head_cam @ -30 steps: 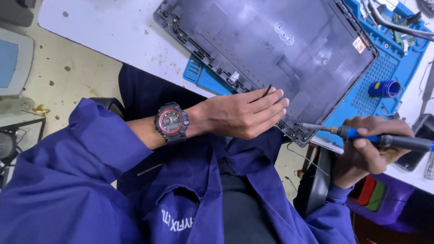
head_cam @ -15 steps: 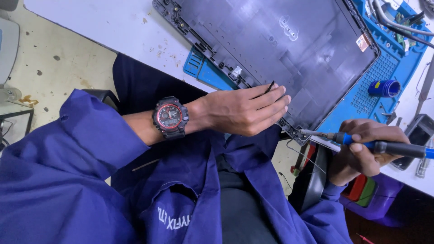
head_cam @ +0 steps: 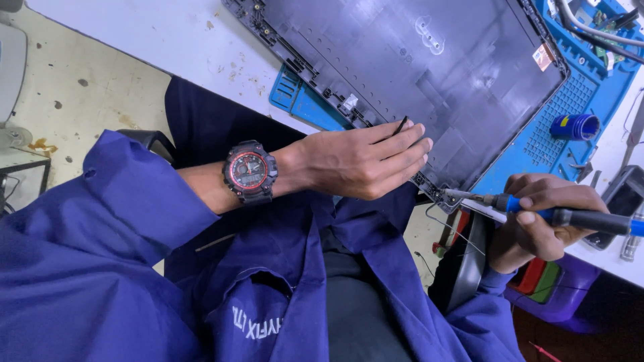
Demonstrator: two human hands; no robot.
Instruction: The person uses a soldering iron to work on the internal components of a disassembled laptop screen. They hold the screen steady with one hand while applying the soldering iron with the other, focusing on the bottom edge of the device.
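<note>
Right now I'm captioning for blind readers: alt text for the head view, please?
A right hand holds a soldering iron to a dark laptop lid's corner while the left hand, wearing a watch, rests on its edge; a blue mat lies underneath.

Right hand (head_cam: pixel 537 218) has brought the soldering iron (head_cam: pixel 537 209) closer — tip at the laptop cover's (head_cam: pixel 429 67) corner.

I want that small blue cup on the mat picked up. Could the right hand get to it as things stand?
Probably not at once: the right hand is gripping a soldering iron. The way to the cup looks free otherwise.
</note>
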